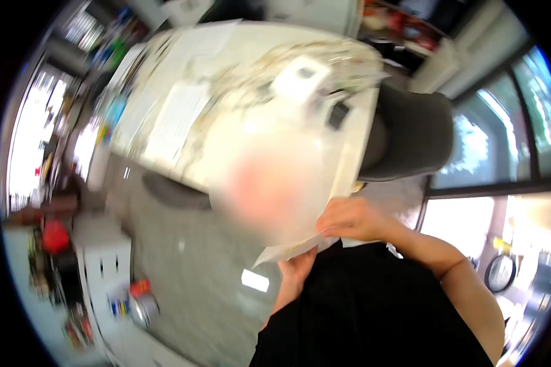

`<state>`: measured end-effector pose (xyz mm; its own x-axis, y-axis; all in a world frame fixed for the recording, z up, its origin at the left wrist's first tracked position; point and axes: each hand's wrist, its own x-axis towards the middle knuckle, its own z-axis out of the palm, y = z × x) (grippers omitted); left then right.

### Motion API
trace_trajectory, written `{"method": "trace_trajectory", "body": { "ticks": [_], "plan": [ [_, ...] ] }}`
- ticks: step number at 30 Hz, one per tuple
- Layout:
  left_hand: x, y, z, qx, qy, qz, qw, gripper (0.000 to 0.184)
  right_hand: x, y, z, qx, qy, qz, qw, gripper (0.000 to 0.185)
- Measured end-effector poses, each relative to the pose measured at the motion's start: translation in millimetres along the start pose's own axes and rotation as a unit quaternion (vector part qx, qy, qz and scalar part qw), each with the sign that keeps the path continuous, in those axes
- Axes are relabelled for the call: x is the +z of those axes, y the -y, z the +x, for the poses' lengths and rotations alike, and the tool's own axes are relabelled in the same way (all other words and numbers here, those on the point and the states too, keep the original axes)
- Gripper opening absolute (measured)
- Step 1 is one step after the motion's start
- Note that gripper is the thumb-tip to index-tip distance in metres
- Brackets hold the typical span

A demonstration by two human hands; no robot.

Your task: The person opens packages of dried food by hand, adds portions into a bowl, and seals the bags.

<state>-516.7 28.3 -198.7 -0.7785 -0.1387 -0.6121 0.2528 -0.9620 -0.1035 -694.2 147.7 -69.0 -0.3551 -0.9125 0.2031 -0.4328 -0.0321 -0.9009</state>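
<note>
Pale sheet (292, 249), perhaps paper, pinched by right hand (351, 219); left hand (298, 267) beneath, grip hidden.

On table (239, 92): papers (177, 116) left, box (297, 76) right | right of table: chair (413, 136) | near side: sheet (289, 251)

Your single camera rides on your head, looking forward and down over your black top (379, 306), with your left hand (297, 267) and right hand (353, 219) close below it. Its wide, rolled view slants the edges of the surface (226, 116) ahead and reaches the floor (196, 263) and windows (480, 131) around.
</note>
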Motion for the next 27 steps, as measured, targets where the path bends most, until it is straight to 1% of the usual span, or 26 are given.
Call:
{"method": "trace_trajectory", "body": {
  "ticks": [1, 2, 3, 4, 5, 6, 7, 8, 9, 10, 11, 12, 13, 14, 16, 17, 18, 20, 21, 22, 24, 26, 27],
  "plan": [
    [10.6, 1.7, 2.2, -0.069, 0.067, 0.080, 0.992, 0.053, -0.3, 11.7, -5.8, -0.002, -0.061, -0.048, 0.997, 0.004],
    [1.3, -5.4, 13.2, -0.195, 0.074, 0.151, 0.966, 0.053, -6.1, 17.1, -17.0, -0.043, -0.061, -0.093, 0.993, 0.004],
    [-0.9, -6.5, 15.4, -0.201, 0.054, 0.272, 0.939, 0.054, -14.8, 26.3, -31.9, -0.036, -0.074, -0.134, 0.988, 0.005],
    [6.7, 2.4, 13.9, -0.091, -0.006, 0.442, 0.892, 0.052, -19.3, 37.3, -44.1, -0.031, -0.080, -0.165, 0.982, 0.005],
    [8.6, 5.8, 18.4, 0.032, 0.067, 0.546, 0.835, 0.048, -27.3, 46.8, -56.3, -0.029, -0.093, -0.180, 0.979, 0.005],
    [13.1, 5.4, 22.9, 0.025, 0.080, 0.553, 0.829, 0.048, -35.7, 57.1, -71.9, 0.008, -0.100, -0.206, 0.974, 0.006],
    [38.5, 7.8, 14.9, 0.114, 0.169, 0.641, 0.740, 0.037, -43.1, 63.5, -87.2, 0.048, -0.107, -0.224, 0.968, 0.007],
    [64.1, 10.7, 1.7, 0.198, 0.253, 0.708, 0.629, 0.027, -49.3, 68.4, -100.7, 0.052, -0.122, -0.221, 0.966, 0.007],
    [83.9, 18.0, -5.5, 0.277, 0.333, 0.750, 0.500, 0.017, -58.0, 71.4, -114.7, 0.051, -0.150, -0.244, 0.957, 0.007],
    [97.7, 24.9, -0.7, 0.272, 0.342, 0.753, 0.491, 0.017, -58.5, 72.1, -125.9, 0.048, -0.178, -0.271, 0.945, 0.008],
    [117.9, 43.4, 6.4, 0.226, 0.406, 0.744, 0.481, 0.014, -65.0, 76.1, -140.1, 0.049, -0.191, -0.272, 0.942, 0.008],
    [131.9, 59.4, 10.8, 0.178, 0.467, 0.729, 0.469, 0.013, -71.4, 79.8, -152.4, 0.083, -0.233, -0.258, 0.934, 0.007],
    [138.3, 74.6, 11.9, 0.108, 0.398, 0.750, 0.517, 0.016, -78.3, 82.2, -164.4, 0.117, -0.274, -0.244, 0.923, 0.007],
    [150.2, 90.1, 14.4, 0.105, 0.405, 0.751, 0.511, 0.016, -86.1, 84.0, -175.9, 0.117, -0.282, -0.246, 0.920, 0.007],
    [178.5, 132.7, 17.8, 0.207, 0.493, 0.773, 0.342, 0.011, -105.1, 86.8, -203.0, 0.178, -0.316, -0.263, 0.894, 0.006],
    [198.2, 154.7, 13.8, 0.217, 0.527, 0.757, 0.319, 0.007, -115.0, 87.6, -218.1, 0.178, -0.319, -0.265, 0.892, 0.006],
    [205.6, 175.3, 18.1, 0.216, 0.530, 0.756, 0.317, 0.007, -124.9, 88.0, -234.5, 0.189, -0.315, -0.268, 0.891, 0.006],
    [212.5, 220.1, 30.0, 0.179, 0.578, 0.724, 0.331, 0.007, -146.1, 85.2, -267.8, 0.196, -0.311, -0.277, 0.888, 0.006],
    [207.0, 241.5, 41.3, 0.146, 0.597, 0.702, 0.359, 0.009, -158.7, 84.2, -285.7, 0.200, -0.334, -0.264, 0.883, 0.006],
    [206.5, 268.4, 47.6, 0.152, 0.599, 0.699, 0.360, 0.009, -173.1, 83.2, -304.1, 0.203, -0.355, -0.252, 0.877, 0.006],
    [208.7, 323.0, 55.0, 0.155, 0.644, 0.673, 0.330, 0.011, -203.3, 83.0, -336.1, 0.213, -0.368, -0.239, 0.873, 0.006],
    [210.8, 373.9, 64.0, 0.168, 0.656, 0.661, 0.323, 0.012, -228.3, 78.1, -368.1, 0.223, -0.389, -0.260, 0.855, 0.006],
    [215.6, 399.8, 69.9, 0.182, 0.666, 0.651, 0.315, 0.013, -242.7, 70.3, -387.8, 0.216, -0.373, -0.262, 0.864, 0.007]
  ]
}}
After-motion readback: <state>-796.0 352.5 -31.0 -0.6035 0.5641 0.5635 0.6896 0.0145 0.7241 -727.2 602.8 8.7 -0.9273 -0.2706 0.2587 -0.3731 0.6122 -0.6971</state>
